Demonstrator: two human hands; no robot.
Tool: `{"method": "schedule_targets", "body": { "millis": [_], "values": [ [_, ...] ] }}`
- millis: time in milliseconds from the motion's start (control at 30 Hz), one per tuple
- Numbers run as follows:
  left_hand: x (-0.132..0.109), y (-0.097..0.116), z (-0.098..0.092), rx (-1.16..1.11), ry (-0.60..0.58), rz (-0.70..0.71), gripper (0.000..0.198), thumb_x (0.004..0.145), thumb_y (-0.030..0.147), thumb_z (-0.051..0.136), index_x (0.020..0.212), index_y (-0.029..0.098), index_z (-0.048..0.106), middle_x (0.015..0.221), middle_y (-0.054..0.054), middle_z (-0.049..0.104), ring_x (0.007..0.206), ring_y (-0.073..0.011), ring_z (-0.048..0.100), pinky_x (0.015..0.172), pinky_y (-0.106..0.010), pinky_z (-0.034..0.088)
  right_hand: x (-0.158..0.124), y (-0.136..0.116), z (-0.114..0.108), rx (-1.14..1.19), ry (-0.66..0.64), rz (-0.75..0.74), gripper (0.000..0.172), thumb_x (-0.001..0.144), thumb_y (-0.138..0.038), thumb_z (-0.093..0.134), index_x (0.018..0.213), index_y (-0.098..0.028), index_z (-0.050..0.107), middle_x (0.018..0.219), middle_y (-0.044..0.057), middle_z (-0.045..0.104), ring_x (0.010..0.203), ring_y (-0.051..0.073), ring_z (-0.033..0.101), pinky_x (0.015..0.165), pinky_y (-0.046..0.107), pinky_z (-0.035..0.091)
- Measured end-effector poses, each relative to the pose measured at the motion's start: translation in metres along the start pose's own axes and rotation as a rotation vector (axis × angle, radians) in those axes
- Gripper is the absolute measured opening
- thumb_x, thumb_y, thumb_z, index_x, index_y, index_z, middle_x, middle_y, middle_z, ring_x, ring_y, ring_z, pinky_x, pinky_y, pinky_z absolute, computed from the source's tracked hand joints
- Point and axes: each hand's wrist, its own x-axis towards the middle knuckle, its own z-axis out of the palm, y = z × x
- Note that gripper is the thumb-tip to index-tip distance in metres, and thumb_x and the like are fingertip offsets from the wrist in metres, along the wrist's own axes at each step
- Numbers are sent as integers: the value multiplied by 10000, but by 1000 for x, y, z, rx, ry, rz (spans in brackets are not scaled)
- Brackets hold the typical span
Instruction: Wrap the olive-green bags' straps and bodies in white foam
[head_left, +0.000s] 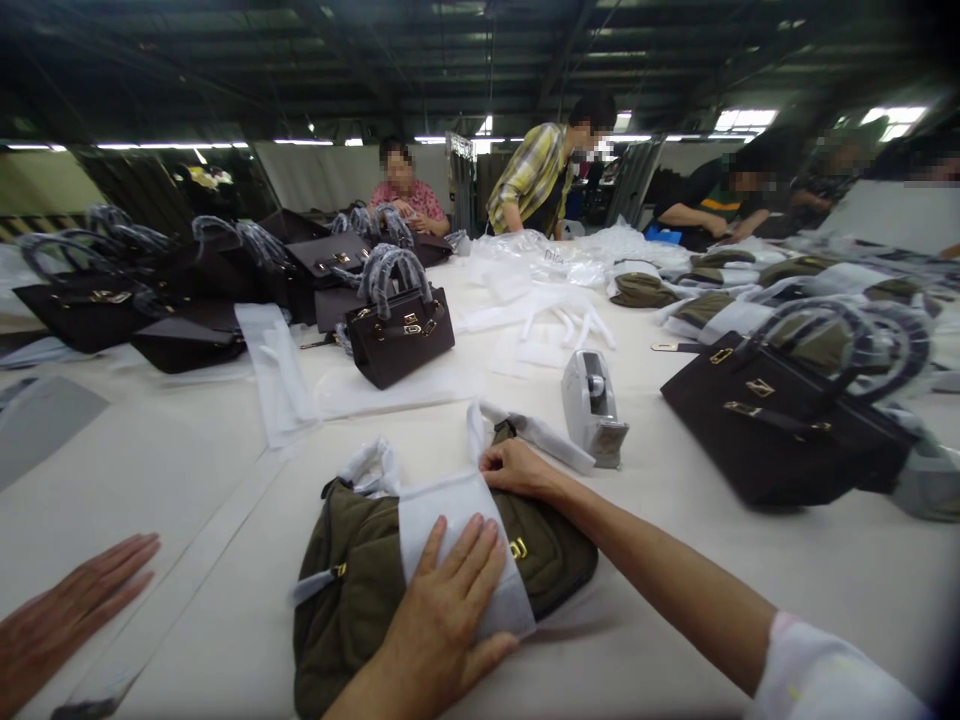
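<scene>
Table [637,650] takes up most of the view, pale and smooth, running way back toward the co-workers. Biggest thing on it is a crowd of dark handbags [225,270] over on the far left side, lots of their handles wrapped in clear plastic. Across from us, a person in a yellow plaid shirt [525,185] leans over some crumpled plastic. Next size down: the olive bag [367,540], lying right in front of the wearer at the near edge. A lone dark handbag [772,430] sits tilted off to its right. Left hand [454,600] is flat on the white wrap [431,500] around the olive bag's middle, fingers extended, not gripping anything. Right hand [517,468] has its fingertips bunched at the wrap's top edge; honestly can't tell if they're pinching it. Somebody else's hand [90,600] rests at far left, fingers straight. Tape dispenser [581,400] stands just behind. Smallest bit: gold lettering [519,548] beside the wrap.
</scene>
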Motion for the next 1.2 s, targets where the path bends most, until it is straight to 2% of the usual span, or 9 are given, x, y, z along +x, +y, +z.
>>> {"method": "schedule_targets", "body": {
  "millis": [100,233,367,567,867,967,1033,1133,1200],
  "values": [
    [-4,1,3,64,22,21,663,814,464,471,1347,118,284,1394,-140,328,1302,-300,234,1035,-551,195,-22,-21,-12,-4,92,6,171,734,-209,577,877,-134,633,780,38,663,708,148,598,642,240,461],
    [-7,2,8,106,49,33,640,826,465,447,1338,108,303,1390,-131,341,1304,-305,223,1038,-557,173,-87,-55,6,-171,486,-193,354,835,-241,474,1181,-173,500,1135,97,595,1047,208,541,915,360,417],
    [-7,4,9,43,110,-15,591,799,424,499,1295,124,381,1335,-135,419,1282,-294,278,1040,-526,221,-139,-51,50,-492,379,-506,534,846,-304,480,1328,-123,341,1283,141,488,1229,252,396,1008,433,348],
    [-9,16,11,177,201,-82,541,764,380,557,1204,77,470,1259,-159,494,1235,-302,358,1022,-500,278,-138,-25,69,-618,451,-552,509,856,-303,472,1289,-49,386,1234,174,525,1243,255,373,971,431,404],
    [-29,15,37,380,442,53,360,812,347,529,1071,103,585,1167,-122,583,1246,-268,360,1099,-408,181,-137,-39,68,-547,462,-512,381,839,-259,474,1189,-113,508,1193,132,569,1177,254,461,948,421,426],
    [-29,12,40,399,447,67,344,813,350,532,1052,112,602,1136,-115,603,1267,-265,323,1105,-407,163,-140,-45,49,-366,414,-494,394,828,-295,499,1191,-140,515,1175,119,586,1128,240,510,936,381,439],
    [-30,12,40,406,463,58,339,814,349,535,1058,124,603,1131,-107,607,1271,-256,316,1108,-401,159,-140,-41,16,-171,503,-341,337,833,-307,496,1138,-181,559,1111,92,626,1031,212,575,869,326,479],
    [-32,13,42,401,466,37,345,818,351,535,1078,134,595,1153,-102,596,1259,-250,340,1107,-395,166,-132,-15,-53,87,822,123,258,826,-314,497,1007,-180,624,987,77,660,857,190,610,701,276,503],
    [-33,13,43,391,459,33,360,822,359,527,1088,125,590,1164,-112,588,1248,-255,358,1104,-398,174,-122,11,-96,316,843,487,262,796,-295,541,1021,-175,602,902,47,657,699,135,595,556,219,470]
  ]
}}
